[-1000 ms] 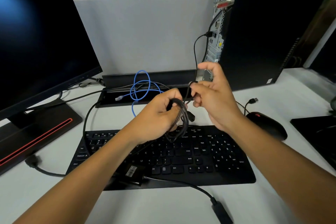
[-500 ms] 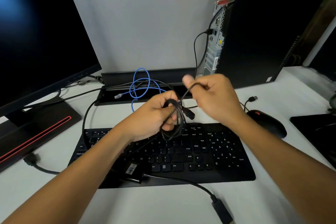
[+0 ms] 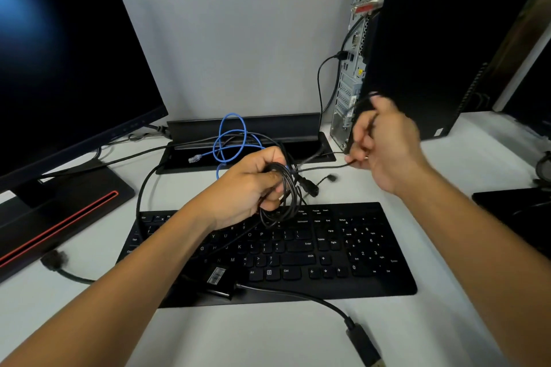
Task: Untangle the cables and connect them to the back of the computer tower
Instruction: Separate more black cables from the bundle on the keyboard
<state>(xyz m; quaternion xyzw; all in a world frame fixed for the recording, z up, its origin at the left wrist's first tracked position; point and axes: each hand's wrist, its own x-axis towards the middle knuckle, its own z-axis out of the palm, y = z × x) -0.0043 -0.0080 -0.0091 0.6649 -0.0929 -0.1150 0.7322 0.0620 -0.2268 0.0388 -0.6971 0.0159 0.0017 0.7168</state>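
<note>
My left hand (image 3: 250, 185) grips a tangled bundle of black cables (image 3: 283, 191) above the keyboard. My right hand (image 3: 384, 143) is blurred and pinches a black cable strand pulled out of the bundle toward the right, just in front of the tower's lower rear corner. The black computer tower (image 3: 441, 50) stands at the back right, its metal rear panel (image 3: 354, 68) facing left. One black cable (image 3: 320, 80) is plugged into that panel. A loose plug (image 3: 331, 178) dangles right of the bundle.
A black keyboard (image 3: 328, 250) lies under my hands, with a black adapter (image 3: 219, 277) on it and its cable ending in a connector (image 3: 362, 343). A blue network cable (image 3: 231, 140) coils over the desk's cable tray (image 3: 298, 128). A monitor (image 3: 65, 62) stands left.
My right hand has swung right and up, away from the bundle, drawing a cable strand out toward the tower. My left hand keeps holding the bundle in about the same place.
</note>
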